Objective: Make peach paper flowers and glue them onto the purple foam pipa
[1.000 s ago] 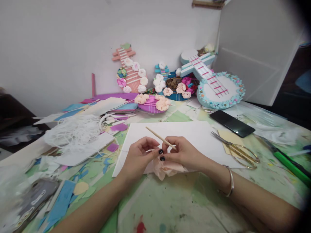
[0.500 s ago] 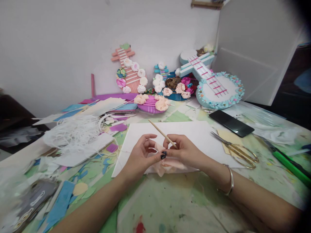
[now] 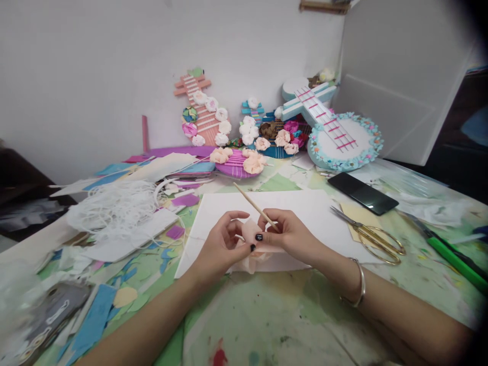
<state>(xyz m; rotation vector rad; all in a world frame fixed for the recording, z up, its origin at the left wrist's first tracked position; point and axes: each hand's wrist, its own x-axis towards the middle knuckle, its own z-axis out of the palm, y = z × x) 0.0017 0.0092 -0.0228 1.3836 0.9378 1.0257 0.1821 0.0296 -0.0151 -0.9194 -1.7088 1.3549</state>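
The right hand (image 3: 292,231) is gripping a thin wooden stick (image 3: 253,204); its grip is closing thumb against fingers near the stick's lower end, and the upper end is pointing toward the far left corner of the white board (image 3: 312,208). Pale pink paper (image 3: 250,231) is sitting between the two hands above the board's near edge, with crumpled folds hanging below the thumbs. The left hand (image 3: 224,241) is curving around the paper's left side with a half-open grip, its thumb lying against the folds; whether its fingers are pinching the paper, I cannot tell.

A silver bracelet (image 3: 362,283) is circling the right wrist. Gold-handled scissors (image 3: 356,223) are lying across a yellow sheet (image 3: 358,211) at the board's right edge, and a black phone (image 3: 362,193) is resting just beyond its far right corner. Toward the right edge of the green-stained surface (image 3: 297,315), a green-handled tool (image 3: 453,254) is lying aslant. White string (image 3: 114,208) is heaping up toward the left edge. Along the far edge, a coral instrument model (image 3: 208,122) and a pale blue one (image 3: 348,140) are leaning upright.
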